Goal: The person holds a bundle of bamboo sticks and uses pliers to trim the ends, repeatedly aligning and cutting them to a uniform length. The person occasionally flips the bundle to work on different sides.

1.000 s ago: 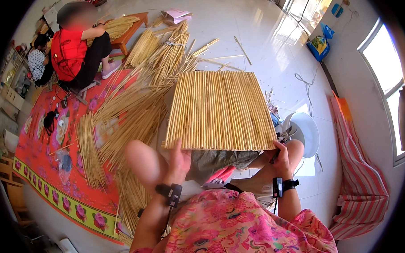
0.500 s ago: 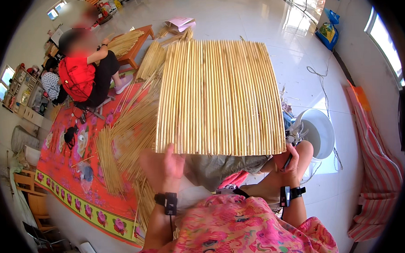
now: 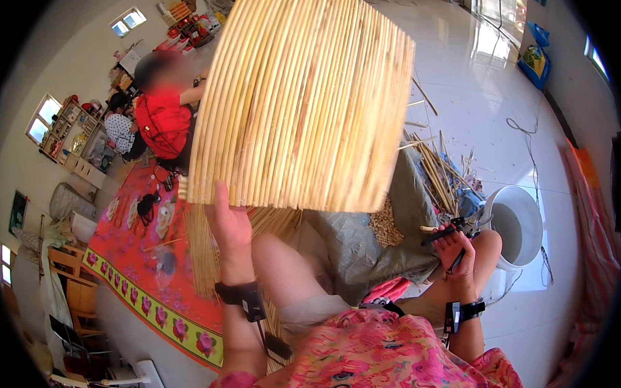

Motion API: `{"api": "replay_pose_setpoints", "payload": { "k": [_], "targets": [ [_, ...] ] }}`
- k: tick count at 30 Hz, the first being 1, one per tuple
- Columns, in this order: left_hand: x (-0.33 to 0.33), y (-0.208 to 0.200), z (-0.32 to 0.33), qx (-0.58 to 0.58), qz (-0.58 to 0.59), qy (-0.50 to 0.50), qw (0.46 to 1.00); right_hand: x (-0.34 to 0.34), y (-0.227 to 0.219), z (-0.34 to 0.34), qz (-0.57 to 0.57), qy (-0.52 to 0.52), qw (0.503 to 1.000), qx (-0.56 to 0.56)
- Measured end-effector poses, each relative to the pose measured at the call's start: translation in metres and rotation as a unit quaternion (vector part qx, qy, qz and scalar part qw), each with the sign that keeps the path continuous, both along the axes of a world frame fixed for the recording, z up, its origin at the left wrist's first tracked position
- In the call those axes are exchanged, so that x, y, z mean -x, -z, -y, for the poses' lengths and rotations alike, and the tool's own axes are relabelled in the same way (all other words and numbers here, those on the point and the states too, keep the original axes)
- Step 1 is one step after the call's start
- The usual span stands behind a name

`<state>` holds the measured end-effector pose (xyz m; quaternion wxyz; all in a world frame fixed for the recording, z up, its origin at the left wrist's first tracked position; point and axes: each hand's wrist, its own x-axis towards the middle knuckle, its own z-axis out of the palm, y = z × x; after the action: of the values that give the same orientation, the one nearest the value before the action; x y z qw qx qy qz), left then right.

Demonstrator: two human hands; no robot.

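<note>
My left hand grips the lower left edge of a panel of pale yellow stalks laid side by side. The panel is raised and tilted, its far edge partly beyond the top of the picture. My right hand is off the panel and holds a pair of black-handled pruning shears above my right knee. A short piece of stalk shows beside the shears; whether my fingers touch it I cannot tell. Below the panel, a grey-green cloth lies across my lap with a heap of small cut stalk pieces on it.
Loose stalks lie on the red floral mat to the left. More cut stalks lie right of the cloth, near a white bucket. A co-worker in a red top sits at the far left, with another person behind.
My left hand has lifted and tilted the panel up and to the left. My right hand has let go of its lower right corner and moved lower with the shears, uncovering the cloth and cut pieces.
</note>
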<state>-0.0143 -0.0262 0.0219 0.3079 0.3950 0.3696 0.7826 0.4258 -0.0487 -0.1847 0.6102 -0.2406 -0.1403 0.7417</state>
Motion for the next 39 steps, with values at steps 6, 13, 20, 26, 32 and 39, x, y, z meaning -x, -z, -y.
{"api": "replay_pose_setpoints", "payload": {
  "k": [6,13,20,26,32,39],
  "targets": [
    [-0.03,-0.018,-0.011,-0.066,-0.512,-0.103,0.85,0.014,-0.011,-0.005,0.019,-0.038,0.999,-0.013],
    [-0.1,0.027,-0.024,-0.119,-0.758,-0.022,0.641,0.049,-0.031,-0.022,-0.027,-0.079,0.996,0.018],
    [-0.143,0.125,0.001,-0.12,-0.785,-0.005,0.607,0.07,0.043,-0.036,-0.144,-0.165,0.976,0.007],
    [-0.16,0.175,0.028,-0.08,-0.777,0.071,0.62,0.088,-0.006,-0.003,0.03,-0.103,0.979,0.174],
    [-0.115,0.164,0.016,0.051,-0.629,0.247,0.736,0.078,0.019,-0.002,0.025,-0.115,0.982,0.145],
    [-0.041,0.231,-0.001,0.414,-0.067,-0.053,0.906,0.075,0.01,0.008,0.047,-0.098,0.987,0.122]
  ]
}}
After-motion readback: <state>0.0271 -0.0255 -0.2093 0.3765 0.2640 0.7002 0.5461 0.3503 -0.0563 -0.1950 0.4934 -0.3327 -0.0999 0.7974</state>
